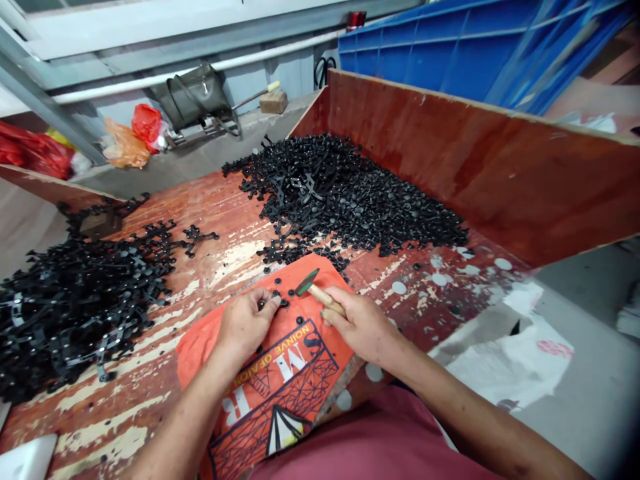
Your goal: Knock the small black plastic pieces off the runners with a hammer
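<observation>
Head view: an orange cloth (273, 363) is lying across the lower middle of the frame on the worn red tabletop (165, 327), probably keeping loose pieces from rolling away. A large black heap (345, 193) is sitting at upper centre against the red board (475, 147), which seems to be penning it in; a second black heap (75, 307) is spreading at the left edge. Near the frame's centre, the left hand (249, 318) is holding thumb and forefinger pressed together, pinching a small black part (283, 303) over the cloth, seemingly to steady it. Just right of it, the right hand (361, 320) is gripping, fingers wrapped, the wooden handle (326, 298) of a green-headed tool (309, 283); the short grip is probably giving close control.
</observation>
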Demonstrator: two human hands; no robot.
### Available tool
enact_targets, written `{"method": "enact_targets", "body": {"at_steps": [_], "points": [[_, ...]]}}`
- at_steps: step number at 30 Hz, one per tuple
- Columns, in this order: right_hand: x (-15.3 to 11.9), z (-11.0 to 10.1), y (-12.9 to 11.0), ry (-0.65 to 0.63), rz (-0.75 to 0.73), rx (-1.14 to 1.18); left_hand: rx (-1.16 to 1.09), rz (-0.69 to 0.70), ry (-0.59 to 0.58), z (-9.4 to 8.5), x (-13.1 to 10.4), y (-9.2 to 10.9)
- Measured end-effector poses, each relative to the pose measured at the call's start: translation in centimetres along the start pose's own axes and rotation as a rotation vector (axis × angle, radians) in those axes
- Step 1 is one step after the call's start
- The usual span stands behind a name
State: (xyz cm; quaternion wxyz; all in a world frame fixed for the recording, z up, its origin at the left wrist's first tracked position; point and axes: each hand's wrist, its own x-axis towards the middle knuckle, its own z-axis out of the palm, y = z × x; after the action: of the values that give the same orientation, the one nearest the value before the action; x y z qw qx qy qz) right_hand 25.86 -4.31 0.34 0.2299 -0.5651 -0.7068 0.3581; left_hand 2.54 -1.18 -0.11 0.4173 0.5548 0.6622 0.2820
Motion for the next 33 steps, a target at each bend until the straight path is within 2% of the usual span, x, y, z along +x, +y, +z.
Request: {"method": "enact_targets", "body": {"at_steps": [6, 10, 18, 23, 27, 33], "points": [[-0.1, 0.1, -0.9, 0.030, -0.166, -0.015, 0.030, 0.012, -0.033, -0.2, 0.4, -0.7], [0.0, 0.5, -1.6, -0.007, -0.260, -0.064, 0.023, 0.028, -0.037, -0.3, 0.3, -0.4], [0.4, 0.5, -1.8, -0.036, -0.253, -0.061, 0.003, 0.026, -0.051, -0.6, 0.2, -0.4], [0.5, -0.2, -1.3, 0.019, -0.207, -0.032, -0.008, 0.005, -0.017, -0.4, 0.2, -1.0], [0.4, -0.5, -1.6, 0.003, -0.253, -0.064, -0.006, 0.001, -0.015, -0.3, 0.1, -0.6], [0.1, 0.2, -2.2, -0.028, -0.289, -0.168, 0.026, 0.054, -0.050, -0.6, 0.0, 0.1]]}}
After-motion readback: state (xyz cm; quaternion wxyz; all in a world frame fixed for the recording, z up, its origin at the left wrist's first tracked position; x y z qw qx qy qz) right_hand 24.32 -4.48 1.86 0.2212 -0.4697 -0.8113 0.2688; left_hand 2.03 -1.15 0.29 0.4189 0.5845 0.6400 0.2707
